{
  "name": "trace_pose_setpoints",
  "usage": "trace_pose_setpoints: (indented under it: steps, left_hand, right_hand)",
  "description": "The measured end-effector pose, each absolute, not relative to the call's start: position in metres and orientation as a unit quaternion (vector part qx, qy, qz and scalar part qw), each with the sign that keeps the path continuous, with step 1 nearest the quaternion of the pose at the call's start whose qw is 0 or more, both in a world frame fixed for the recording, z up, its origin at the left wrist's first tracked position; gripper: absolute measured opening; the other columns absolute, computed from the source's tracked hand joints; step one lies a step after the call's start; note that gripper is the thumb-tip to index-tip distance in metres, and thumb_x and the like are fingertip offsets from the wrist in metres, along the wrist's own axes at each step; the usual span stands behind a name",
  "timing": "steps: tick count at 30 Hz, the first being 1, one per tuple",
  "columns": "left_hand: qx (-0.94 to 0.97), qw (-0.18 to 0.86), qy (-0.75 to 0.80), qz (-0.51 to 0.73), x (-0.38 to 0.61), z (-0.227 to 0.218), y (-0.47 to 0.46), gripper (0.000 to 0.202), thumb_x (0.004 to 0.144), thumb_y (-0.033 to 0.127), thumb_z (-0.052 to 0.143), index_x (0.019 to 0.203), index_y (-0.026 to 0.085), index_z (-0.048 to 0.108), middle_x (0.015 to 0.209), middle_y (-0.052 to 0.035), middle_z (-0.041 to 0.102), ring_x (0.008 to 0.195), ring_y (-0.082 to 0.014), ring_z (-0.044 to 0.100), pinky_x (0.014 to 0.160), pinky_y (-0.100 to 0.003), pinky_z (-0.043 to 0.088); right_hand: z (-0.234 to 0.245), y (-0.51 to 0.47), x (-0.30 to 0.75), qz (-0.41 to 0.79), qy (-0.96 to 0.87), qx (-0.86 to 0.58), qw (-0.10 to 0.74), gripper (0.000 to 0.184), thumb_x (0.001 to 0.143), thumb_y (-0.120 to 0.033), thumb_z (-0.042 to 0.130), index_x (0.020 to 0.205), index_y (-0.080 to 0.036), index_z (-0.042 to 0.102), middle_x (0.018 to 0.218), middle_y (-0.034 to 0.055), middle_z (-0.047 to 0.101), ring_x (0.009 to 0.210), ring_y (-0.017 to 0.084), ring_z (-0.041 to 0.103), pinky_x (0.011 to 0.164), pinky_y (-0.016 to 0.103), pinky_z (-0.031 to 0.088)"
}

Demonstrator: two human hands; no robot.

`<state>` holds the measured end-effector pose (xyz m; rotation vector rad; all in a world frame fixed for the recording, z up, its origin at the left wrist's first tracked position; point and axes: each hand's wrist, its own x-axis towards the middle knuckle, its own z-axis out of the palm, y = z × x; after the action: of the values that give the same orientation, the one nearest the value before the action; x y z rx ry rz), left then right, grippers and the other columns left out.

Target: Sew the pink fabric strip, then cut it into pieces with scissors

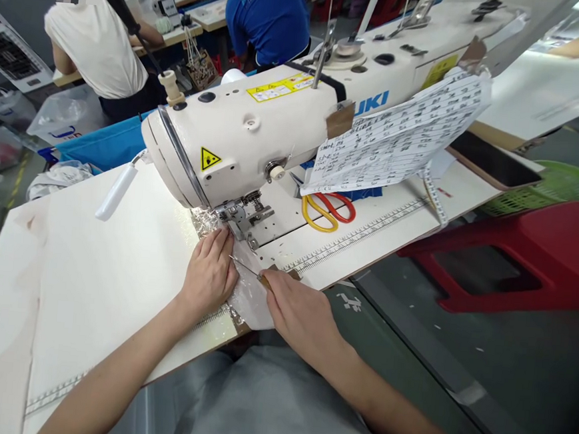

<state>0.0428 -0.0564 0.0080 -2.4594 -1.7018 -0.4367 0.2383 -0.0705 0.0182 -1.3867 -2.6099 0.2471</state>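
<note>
The sewing machine (226,125) stands on a white surface (110,256) and is the reference for all positions below.

Left hand (211,268): positioned at the front of the machine, palm down, fingers together and pressed on a thin, pale cloth (252,304). The fingertips are close to the machine's presser foot (251,241); whether they pinch the cloth cannot be determined.

Right hand (307,312): positioned in front of the machine, to the right of its presser foot, closed around the handle of an awl (263,279). The awl's thin shaft points toward the left hand's fingers, over the cloth; contact at the tip cannot be determined.

Cloth: extends from the presser foot toward the near edge of the surface.

Scissors (326,211): to the right of the machine's presser foot, red and yellow handles exposed.

Paper sheet (396,135): against the machine's right side, covered with writing.

Phone (494,159): on the surface, right of the machine.
</note>
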Motion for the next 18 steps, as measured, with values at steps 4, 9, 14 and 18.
trace_pose_setpoints:
  steps: [4, 9, 14, 18]
  left_hand:
    - [-0.812, 0.068, -0.564, -0.131, 0.045, 0.008, -0.059, 0.05, 0.089, 0.019, 0.041, 0.136, 0.005, 0.039, 0.139, -0.0211, 0.046, 0.131, -0.0347, 0.039, 0.105, -0.049, 0.037]
    - [-0.815, 0.067, -0.56, -0.136, 0.048, 0.01, -0.06, 0.049, 0.088, 0.018, 0.041, 0.135, 0.005, 0.04, 0.136, -0.0209, 0.049, 0.129, -0.0344, 0.041, 0.103, -0.05, 0.039]
    - [-0.817, 0.067, -0.559, -0.124, 0.047, 0.012, -0.059, 0.046, 0.089, 0.018, 0.04, 0.132, 0.002, 0.044, 0.134, -0.0212, 0.05, 0.127, -0.0331, 0.042, 0.104, -0.048, 0.039]
    - [-0.815, 0.075, -0.562, -0.122, 0.044, 0.011, -0.056, 0.046, 0.088, 0.018, 0.041, 0.132, 0.003, 0.044, 0.136, -0.0204, 0.048, 0.128, -0.0325, 0.039, 0.104, -0.047, 0.038]
  right_hand:
    - [0.02, -0.07, 0.235, 0.087, -0.877, -0.466, 0.08, 0.026, 0.092, -0.008, 0.043, 0.113, -0.016, 0.055, 0.097, 0.0061, 0.066, 0.08, 0.017, 0.065, 0.059, 0.024, 0.042]
    - [0.022, -0.068, 0.231, 0.095, -0.876, -0.465, 0.083, 0.025, 0.092, -0.009, 0.042, 0.112, -0.017, 0.055, 0.094, 0.0055, 0.066, 0.08, 0.016, 0.064, 0.057, 0.023, 0.039]
    - [0.024, -0.066, 0.227, 0.09, -0.876, -0.468, 0.08, 0.023, 0.093, -0.01, 0.043, 0.11, -0.018, 0.056, 0.092, 0.0043, 0.066, 0.076, 0.016, 0.064, 0.054, 0.024, 0.036]
    - [0.024, -0.062, 0.223, 0.087, -0.875, -0.47, 0.075, 0.022, 0.093, -0.01, 0.043, 0.11, -0.017, 0.056, 0.092, 0.0048, 0.066, 0.076, 0.017, 0.065, 0.054, 0.024, 0.036]
